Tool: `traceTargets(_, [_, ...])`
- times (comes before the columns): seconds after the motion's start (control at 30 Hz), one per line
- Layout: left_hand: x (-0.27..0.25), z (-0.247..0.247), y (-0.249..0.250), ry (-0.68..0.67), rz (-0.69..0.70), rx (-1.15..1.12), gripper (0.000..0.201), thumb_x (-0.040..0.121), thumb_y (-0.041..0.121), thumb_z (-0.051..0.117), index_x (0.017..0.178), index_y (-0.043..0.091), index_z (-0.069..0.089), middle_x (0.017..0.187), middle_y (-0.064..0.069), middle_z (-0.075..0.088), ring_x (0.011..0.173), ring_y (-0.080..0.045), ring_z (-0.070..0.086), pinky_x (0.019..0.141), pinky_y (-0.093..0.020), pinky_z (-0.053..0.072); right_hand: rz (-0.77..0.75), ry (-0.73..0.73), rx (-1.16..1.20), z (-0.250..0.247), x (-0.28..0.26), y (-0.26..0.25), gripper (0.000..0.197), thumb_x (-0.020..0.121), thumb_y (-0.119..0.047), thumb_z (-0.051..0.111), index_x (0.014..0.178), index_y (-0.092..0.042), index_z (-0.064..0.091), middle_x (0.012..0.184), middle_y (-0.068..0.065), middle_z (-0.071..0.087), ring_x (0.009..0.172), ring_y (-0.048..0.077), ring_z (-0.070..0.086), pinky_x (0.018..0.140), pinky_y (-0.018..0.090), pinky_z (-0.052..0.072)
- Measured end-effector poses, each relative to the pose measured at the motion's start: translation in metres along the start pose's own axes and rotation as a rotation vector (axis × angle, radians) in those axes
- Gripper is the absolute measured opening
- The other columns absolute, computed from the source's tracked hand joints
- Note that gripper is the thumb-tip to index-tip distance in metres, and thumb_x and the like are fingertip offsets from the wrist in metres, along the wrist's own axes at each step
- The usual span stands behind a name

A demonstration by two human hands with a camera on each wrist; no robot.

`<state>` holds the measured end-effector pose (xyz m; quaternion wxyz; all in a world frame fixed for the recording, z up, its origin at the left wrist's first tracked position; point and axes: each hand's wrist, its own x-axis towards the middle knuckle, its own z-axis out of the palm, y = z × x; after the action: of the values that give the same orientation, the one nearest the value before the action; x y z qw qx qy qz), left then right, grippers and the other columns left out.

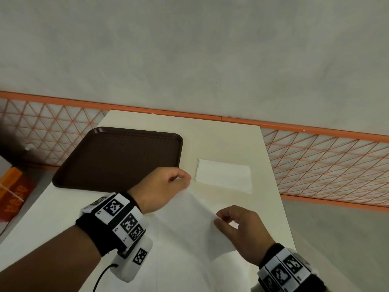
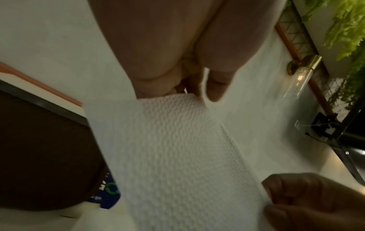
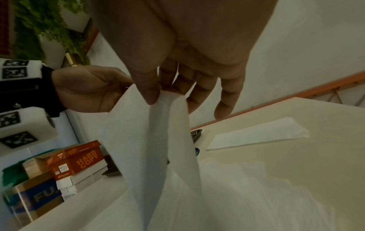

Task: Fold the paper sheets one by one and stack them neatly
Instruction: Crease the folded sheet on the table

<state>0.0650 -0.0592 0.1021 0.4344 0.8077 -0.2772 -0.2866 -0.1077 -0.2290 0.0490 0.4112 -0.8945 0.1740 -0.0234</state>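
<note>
A white embossed paper sheet is lifted off the cream table, stretched between both hands. My left hand pinches its far corner between thumb and fingers. My right hand pinches the near upper corner; in the right wrist view the thumb and forefinger grip the sheet. The left wrist view looks down the sheet to my right hand. A folded sheet lies flat on the table beyond the hands, also seen in the right wrist view.
A dark brown tray sits at the table's left, its near edge partly behind my left hand. More white paper lies under the lifted sheet. Orange lattice railing runs behind the table. Boxes stand on the floor at left.
</note>
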Motion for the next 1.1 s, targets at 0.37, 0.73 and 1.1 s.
traceTargets(0.37, [-0.005,0.000,-0.015,0.167,0.106,0.227,0.008,0.086,0.026,0.070,0.088,0.033,0.067,0.084,0.011,0.056,0.073,-0.003,0.055,0.068,-0.013,0.044,-0.060,0.045,-0.188,-0.028,0.013,-0.002,0.006,0.090,-0.031,0.062,0.085,-0.031,0.063,0.079,-0.011,0.069,0.075,0.008,0.062,0.072,0.025,0.050])
traceTargets(0.73, [0.000,0.029,0.025,-0.130,0.387,1.000,0.036,0.097,0.050,0.041,0.120,0.028,0.057,0.119,0.010,0.059,0.113,-0.010,0.051,0.111,-0.038,0.027,-0.152,-0.048,-0.408,-0.040,0.026,-0.029,0.017,0.094,-0.037,0.051,0.102,-0.031,0.065,0.090,-0.008,0.070,0.081,0.016,0.062,0.074,0.032,0.051])
traceTargets(1.1, [0.004,0.025,0.014,-0.158,0.247,0.833,0.028,0.095,0.045,0.048,0.104,0.026,0.066,0.101,0.004,0.069,0.095,-0.016,0.062,0.082,-0.029,0.047,-0.117,-0.177,-0.616,-0.043,0.030,-0.037,0.025,0.097,-0.040,0.043,0.105,-0.028,0.064,0.097,-0.003,0.068,0.090,0.023,0.062,0.075,0.031,0.048])
